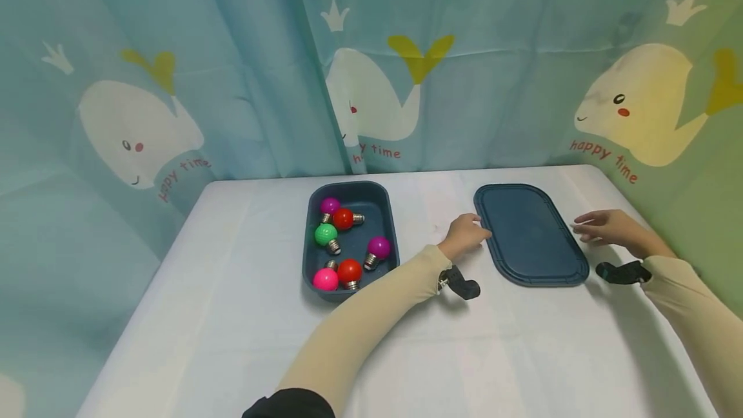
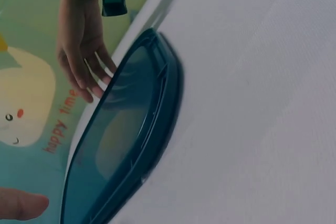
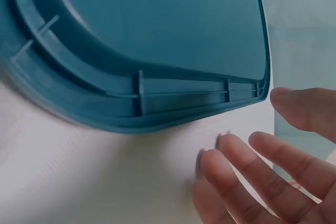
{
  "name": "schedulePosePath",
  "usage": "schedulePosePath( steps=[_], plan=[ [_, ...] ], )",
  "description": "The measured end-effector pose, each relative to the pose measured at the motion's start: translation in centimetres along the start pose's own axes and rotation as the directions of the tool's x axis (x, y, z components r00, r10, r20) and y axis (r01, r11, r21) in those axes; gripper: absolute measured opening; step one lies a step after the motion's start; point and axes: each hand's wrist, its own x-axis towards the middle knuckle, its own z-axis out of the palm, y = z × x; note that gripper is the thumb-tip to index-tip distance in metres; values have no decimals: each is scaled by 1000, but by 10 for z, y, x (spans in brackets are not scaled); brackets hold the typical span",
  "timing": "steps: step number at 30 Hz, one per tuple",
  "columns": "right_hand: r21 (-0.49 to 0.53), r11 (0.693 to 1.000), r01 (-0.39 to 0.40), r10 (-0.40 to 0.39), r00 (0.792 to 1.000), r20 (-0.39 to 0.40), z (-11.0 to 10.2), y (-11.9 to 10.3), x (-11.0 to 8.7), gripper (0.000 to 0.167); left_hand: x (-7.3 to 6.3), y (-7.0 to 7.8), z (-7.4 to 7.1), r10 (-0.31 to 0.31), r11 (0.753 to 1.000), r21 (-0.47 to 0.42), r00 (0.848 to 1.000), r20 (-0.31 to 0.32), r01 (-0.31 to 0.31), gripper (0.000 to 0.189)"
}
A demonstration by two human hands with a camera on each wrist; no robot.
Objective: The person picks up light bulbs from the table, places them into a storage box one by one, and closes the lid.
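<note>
A flat dark blue lid [image 1: 533, 234] with a ribbed rim lies on the white table, right of centre. My left hand [image 1: 464, 236] is at its left edge, fingertips right by the rim; in the left wrist view only the thumb [image 2: 23, 204] shows, straight and beside the lid. On the other side, my right hand [image 1: 615, 231] hovers just off the lid's right edge. The right wrist view has its fingers [image 3: 278, 182] spread and loosely bent near the ribbed rim [image 3: 178, 95], holding nothing.
Left of my left forearm stands a dark blue box [image 1: 307, 257] with several coloured light bulbs, among them a green bulb [image 1: 326, 235] and a pink bulb [image 1: 326, 279]. A whale-print curtain [image 1: 493, 121] hangs behind the white table [image 1: 232, 315] and along its sides.
</note>
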Motion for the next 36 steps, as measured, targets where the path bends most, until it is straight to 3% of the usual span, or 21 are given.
schedulePosePath(
  steps=[5, 13, 17, 22, 27, 36],
  plan=[
    [25, 1000, 16, -16, 1000, 14, 5, 3, 4, 52, 0, 0, 5, -2, 1000, -14, 1000, -1, 2, 47],
    [1, 998, 57, -57, 998, 3, 14, -1, 8, 49, -1, -1, 6, -64, 993, -100, 998, -27, 61, 55],
    [17, 995, 97, -97, 995, -12, 19, -6, 8, 47, -1, -2, 2, -57, 993, -108, 997, -53, 51, 54],
    [35, 994, 108, -108, 994, -20, 24, -9, 10, 48, 1, -2, -5, -60, 977, -208, 995, -77, 42, 48],
    [77, 992, 101, -100, 995, -21, 28, -14, 13, 50, 2, 2, -14, -34, 953, -303, 992, -119, -4, 45],
    [113, 990, 90, -88, 996, -23, 35, -23, 19, 53, 0, 9, -23, -43, 970, -244, 985, -165, 2, 48]
  ],
)
